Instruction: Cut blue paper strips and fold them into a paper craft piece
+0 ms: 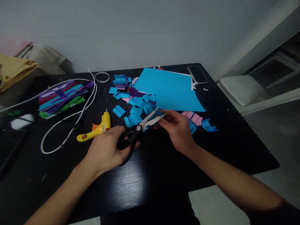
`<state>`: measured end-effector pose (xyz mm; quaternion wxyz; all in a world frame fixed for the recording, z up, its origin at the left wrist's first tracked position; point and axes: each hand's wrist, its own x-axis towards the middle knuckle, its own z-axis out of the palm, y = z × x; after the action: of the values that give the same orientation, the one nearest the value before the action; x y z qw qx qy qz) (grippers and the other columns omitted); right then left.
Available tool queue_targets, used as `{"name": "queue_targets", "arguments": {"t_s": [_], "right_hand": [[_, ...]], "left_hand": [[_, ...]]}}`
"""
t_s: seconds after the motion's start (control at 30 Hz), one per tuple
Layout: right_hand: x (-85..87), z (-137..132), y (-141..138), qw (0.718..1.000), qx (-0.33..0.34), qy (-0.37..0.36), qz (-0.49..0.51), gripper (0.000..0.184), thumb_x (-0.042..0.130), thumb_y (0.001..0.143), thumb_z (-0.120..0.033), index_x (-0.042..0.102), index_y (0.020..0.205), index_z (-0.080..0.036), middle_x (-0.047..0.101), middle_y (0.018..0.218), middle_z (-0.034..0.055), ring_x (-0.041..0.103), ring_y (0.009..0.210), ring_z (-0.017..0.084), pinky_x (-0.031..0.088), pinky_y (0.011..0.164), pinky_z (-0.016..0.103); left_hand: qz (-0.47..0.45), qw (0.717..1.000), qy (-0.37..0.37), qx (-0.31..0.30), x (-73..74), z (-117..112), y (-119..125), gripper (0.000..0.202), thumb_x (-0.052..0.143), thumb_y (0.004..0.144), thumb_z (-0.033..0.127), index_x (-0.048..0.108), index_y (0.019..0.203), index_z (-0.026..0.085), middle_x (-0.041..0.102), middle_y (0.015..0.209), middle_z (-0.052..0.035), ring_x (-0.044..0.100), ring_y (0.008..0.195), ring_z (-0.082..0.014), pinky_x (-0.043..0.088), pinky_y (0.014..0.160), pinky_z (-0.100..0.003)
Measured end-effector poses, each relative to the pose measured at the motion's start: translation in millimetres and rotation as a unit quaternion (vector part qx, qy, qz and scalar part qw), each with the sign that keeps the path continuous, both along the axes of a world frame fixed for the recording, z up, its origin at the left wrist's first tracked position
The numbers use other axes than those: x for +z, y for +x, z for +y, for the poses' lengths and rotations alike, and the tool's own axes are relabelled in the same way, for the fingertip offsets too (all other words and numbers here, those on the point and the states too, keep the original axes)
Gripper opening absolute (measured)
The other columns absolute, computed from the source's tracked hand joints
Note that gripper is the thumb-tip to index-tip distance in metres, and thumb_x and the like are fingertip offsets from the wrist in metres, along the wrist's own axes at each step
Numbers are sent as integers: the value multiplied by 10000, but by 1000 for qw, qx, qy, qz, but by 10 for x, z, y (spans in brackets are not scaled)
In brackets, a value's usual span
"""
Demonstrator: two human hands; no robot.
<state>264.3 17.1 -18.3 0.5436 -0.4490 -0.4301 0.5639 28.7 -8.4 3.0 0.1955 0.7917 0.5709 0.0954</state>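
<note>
My left hand (106,150) is closed round the black handles of a pair of scissors (139,128), whose blades are apart and point to the right. Between the blades lies a small blue paper piece (155,115), pinched at its right by the fingers of my right hand (177,129). Folded blue paper pieces (134,117) are heaped just beyond the scissors. A large blue sheet (167,84) lies behind my right hand. Beside that hand are pink folded pieces (194,118) and another blue piece (209,125).
A yellow glue gun (103,126) with a lit orange spot lies left of my left hand. Around it loops a white cable (79,117). Bundled coloured paper strips (61,97), a tape roll (102,77), a white mouse (22,121) and a phone (197,74) also lie on the black table (168,178).
</note>
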Motion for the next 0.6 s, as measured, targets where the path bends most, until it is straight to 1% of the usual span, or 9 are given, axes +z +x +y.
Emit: {"name": "queue_targets", "arguments": {"t_s": [0.2, 0.43, 0.6], "right_hand": [[-21, 4, 0, 1000, 7, -2, 20, 292, 909, 745, -391, 792, 964, -239, 775, 836, 1, 737, 689, 171, 656, 717, 351], [-100, 21, 11, 998, 23, -4, 67, 260, 902, 766, -327, 792, 984, -237, 784, 864, -2, 745, 736, 165, 654, 699, 311], [-97, 24, 7, 997, 25, 5, 70, 236, 902, 768, -309, 798, 971, -247, 788, 866, -3, 746, 727, 159, 662, 691, 310]], "left_hand": [[-1, 1000, 8, 4, -6, -8, -3, 415, 629, 881, 588, 462, 750, 231, 588, 731, -8, 558, 631, -193, 325, 575, -297], [7, 1000, 10, 8, 24, -19, 11, 397, 625, 885, 564, 453, 752, 231, 577, 728, -3, 557, 631, -187, 321, 572, -292], [13, 1000, 4, 11, 25, -18, 11, 402, 622, 883, 575, 456, 753, 232, 586, 729, -5, 561, 631, -191, 320, 576, -294]]}}
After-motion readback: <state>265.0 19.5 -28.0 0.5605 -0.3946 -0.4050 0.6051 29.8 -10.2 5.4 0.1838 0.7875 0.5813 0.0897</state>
